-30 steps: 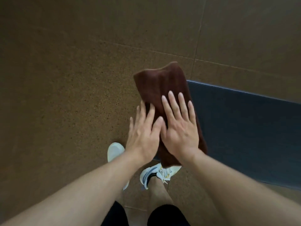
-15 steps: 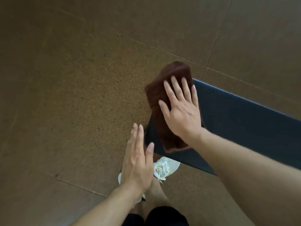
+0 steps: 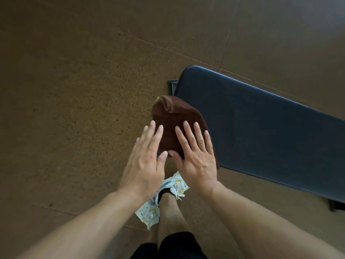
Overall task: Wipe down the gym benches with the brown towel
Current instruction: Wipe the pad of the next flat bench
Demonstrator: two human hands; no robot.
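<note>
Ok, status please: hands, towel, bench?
Both hands flat: right hand pressing brown towel at bench end, left hand beside. Nothing blocking.

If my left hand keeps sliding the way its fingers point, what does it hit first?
Probably the brown towel: the left hand points at its near-left edge, fingertips already overlapping it in view. Whether they touch is unclear.

Single head-worn view, wide-angle, looking steeply down past the person's own forearms. Both hands, left hand (image 3: 143,161) and right hand (image 3: 196,156), sit close to frame centre. Bench (image 3: 270,131) runs off the right edge; floor (image 3: 74,90) fills left and top. Shoes (image 3: 149,212) directly below. No second view to overlap.
</note>
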